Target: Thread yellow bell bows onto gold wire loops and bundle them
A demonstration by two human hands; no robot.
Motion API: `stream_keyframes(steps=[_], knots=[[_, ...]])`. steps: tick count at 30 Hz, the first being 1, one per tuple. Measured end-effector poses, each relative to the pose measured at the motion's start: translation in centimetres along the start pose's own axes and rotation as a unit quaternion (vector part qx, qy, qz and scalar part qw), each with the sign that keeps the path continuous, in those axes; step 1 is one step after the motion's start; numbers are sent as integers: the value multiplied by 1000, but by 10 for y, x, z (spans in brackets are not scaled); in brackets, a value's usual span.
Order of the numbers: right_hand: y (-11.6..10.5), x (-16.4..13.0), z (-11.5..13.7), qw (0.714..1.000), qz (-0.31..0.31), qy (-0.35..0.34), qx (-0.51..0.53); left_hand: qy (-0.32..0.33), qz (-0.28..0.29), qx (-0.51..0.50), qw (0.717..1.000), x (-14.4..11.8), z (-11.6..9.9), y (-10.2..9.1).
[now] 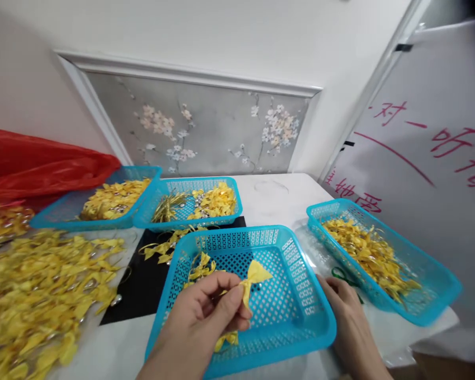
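Your left hand (206, 311) grip: pinched shut on small yellow ribbon bow (253, 279) over blue perforated plastic basket (301, 311). Your right hand (346, 316), at 3 o'clock: fingers curled, touching basket rim, holding nothing.

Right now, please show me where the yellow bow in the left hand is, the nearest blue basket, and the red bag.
yellow bow (255, 275): head view, upper loop.
nearest blue basket (237, 235): head view, far rim.
red bag (43, 161): head view, crumpled middle.
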State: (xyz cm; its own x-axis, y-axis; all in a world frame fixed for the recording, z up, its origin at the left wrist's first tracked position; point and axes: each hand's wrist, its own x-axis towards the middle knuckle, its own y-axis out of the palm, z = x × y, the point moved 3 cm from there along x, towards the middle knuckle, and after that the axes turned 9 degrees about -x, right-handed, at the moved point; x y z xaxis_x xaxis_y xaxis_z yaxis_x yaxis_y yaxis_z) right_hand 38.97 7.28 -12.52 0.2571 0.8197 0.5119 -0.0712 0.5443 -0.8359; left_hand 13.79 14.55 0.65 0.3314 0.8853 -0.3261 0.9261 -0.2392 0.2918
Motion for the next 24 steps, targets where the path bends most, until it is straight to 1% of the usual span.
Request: stream_keyframes(steps=[2,3,5,7,8,9,11,13,15,17,20,22,24], knots=[[-8,4,-7,1000,1,-25,6,18,0,9,1000,-3,-3,1],[-15,8,-11,999,-7,-36,10,31,-3,17,999,-4,-5,0],[-38,16,-9,998,-36,-49,32,60,-20,41,997,-6,-7,0],[-65,26,8,994,-59,-20,89,93,-43,65,993,-7,-9,-1],[-76,32,24,987,-37,-4,156,108,-51,75,990,-7,-10,-1],[-84,37,44,972,1,23,233,121,-53,83,988,-7,-10,-1],[-89,46,94,921,105,23,375,140,-42,96,985,-7,-12,-3],[-85,53,141,860,203,9,468,152,-18,113,982,-6,-15,-8],[-76,58,167,812,248,45,527,151,15,123,981,-6,-17,-13],[-68,59,178,762,278,80,579,126,45,93,987,-7,-17,-20],[-61,56,179,687,316,91,649,48,58,-23,997,-11,-16,-28],[-59,53,178,656,332,97,671,3,64,-88,994,-14,-15,-32],[-59,51,177,645,345,105,674,-29,70,-122,990,-17,-15,-34]])
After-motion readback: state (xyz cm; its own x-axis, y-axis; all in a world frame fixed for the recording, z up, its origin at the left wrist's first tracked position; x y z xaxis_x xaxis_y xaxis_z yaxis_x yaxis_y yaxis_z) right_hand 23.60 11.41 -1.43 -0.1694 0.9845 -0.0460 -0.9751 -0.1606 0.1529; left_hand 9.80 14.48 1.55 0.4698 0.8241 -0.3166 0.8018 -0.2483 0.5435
